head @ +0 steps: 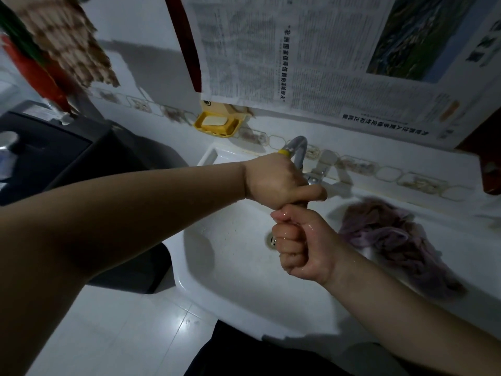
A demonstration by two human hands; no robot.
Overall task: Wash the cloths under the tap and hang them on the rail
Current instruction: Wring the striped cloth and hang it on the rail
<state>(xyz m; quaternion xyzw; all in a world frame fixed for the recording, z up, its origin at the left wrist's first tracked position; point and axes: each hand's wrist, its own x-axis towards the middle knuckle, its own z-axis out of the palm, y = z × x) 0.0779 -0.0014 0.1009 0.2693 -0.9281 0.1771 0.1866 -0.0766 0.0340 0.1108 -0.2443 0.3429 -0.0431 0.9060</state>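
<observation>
While we are standing at the white sink [233, 280], both our hands are meeting above the basin, just in front of the tap [298, 147]. Our left hand [273, 180] is reaching in from the left and curling tightly round something narrow, its thumb lying flat and pointing right. Our right hand [301, 242] is sitting directly below it, touching it, with wet, glistening fingers [288, 240] folded into a fist. A small brownish bit is showing between the two hands, but we cannot tell whether it is a cloth being wrung or part of the tap, so we cannot say what either hand is gripping.

A purple cloth [390, 240] is lying crumpled in a heap on the right side of the sink rim, near our right forearm and apart from both hands. A brown checked cloth [67, 39] is hanging at the far left, high up, blurred; what is carrying it is not clear to us.

On the far wall, a yellow soap dish [217, 124] holding a pale bar is sitting to the left of the tap, just under a sheet of newspaper [311, 55] covering the wall. The drain [271, 240] is partly showing behind our right fingers. A dark bin [54, 158] is standing on the left beside the sink.
</observation>
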